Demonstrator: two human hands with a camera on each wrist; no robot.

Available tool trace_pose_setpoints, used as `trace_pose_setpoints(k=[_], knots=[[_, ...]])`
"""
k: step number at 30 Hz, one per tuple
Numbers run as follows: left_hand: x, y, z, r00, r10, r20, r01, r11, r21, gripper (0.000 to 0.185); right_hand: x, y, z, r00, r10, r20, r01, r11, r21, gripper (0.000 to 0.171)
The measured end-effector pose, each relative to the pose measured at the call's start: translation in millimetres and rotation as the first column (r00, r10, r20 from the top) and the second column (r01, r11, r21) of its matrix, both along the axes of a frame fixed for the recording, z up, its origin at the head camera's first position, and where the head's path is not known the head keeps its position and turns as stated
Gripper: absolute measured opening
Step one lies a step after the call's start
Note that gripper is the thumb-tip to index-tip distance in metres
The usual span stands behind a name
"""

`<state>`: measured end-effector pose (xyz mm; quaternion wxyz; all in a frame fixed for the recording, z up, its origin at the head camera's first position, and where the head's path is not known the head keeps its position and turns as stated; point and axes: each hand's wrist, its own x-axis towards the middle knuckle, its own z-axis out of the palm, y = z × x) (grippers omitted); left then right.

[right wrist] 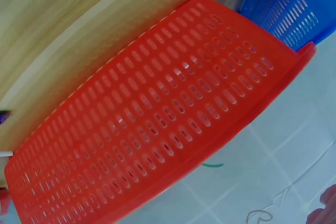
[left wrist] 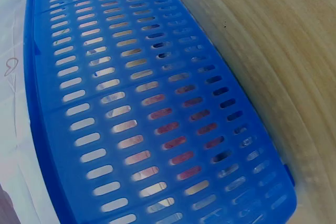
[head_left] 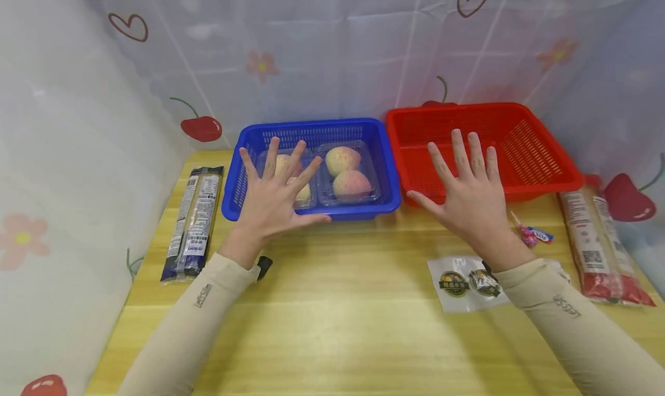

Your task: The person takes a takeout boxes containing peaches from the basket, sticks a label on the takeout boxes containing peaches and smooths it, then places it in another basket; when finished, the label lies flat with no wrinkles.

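Observation:
My left hand is held out with its fingers spread, overlapping the left part of a blue plastic basket in the head view. Two clear plastic boxes of peaches sit inside that basket, the left one partly hidden by the hand. With fingers also spread wide, my right hand overlaps the front of a red plastic basket. Neither hand holds anything. In the left wrist view the slotted wall of the blue basket fills the middle; the right wrist view shows the slotted red basket close up.
A long pack of dried noodles lies at the left, and a red-ended bag at the right. Near my right wrist are a white bag with round labels, a pink lollipop and a small blue packet. A printed curtain stands behind.

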<state>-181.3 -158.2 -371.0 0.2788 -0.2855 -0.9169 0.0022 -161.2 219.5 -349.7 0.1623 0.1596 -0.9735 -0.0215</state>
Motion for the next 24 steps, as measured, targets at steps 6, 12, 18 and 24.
trace_pose_setpoints(k=[6, 12, 18, 24], knots=[[1.8, -0.5, -1.2, 0.973, 0.11, 0.203, -0.113, 0.994, 0.003, 0.108, -4.2, -4.0, -3.0, 0.999, 0.005, 0.052, -0.002, 0.998, -0.056, 0.097], [-8.1, -3.5, 7.2, 0.813, 0.206, 0.544, -0.325, 0.937, 0.131, 0.098, -10.1, -16.9, -5.5, 0.988, -0.029, 0.153, 0.062, 0.975, -0.215, 0.094], [-18.1, -11.6, 19.0, 0.594, 0.266, 0.759, -0.511, 0.853, 0.101, 0.101, -11.2, -34.9, -18.2, 0.964, -0.032, 0.263, 0.138, 0.908, -0.395, 0.098], [-28.2, -17.9, 24.1, 0.466, 0.24, 0.852, -0.549, 0.834, 0.065, 0.107, -3.6, -35.8, -30.0, 0.946, -0.041, 0.322, 0.201, 0.853, -0.482, 0.096]])
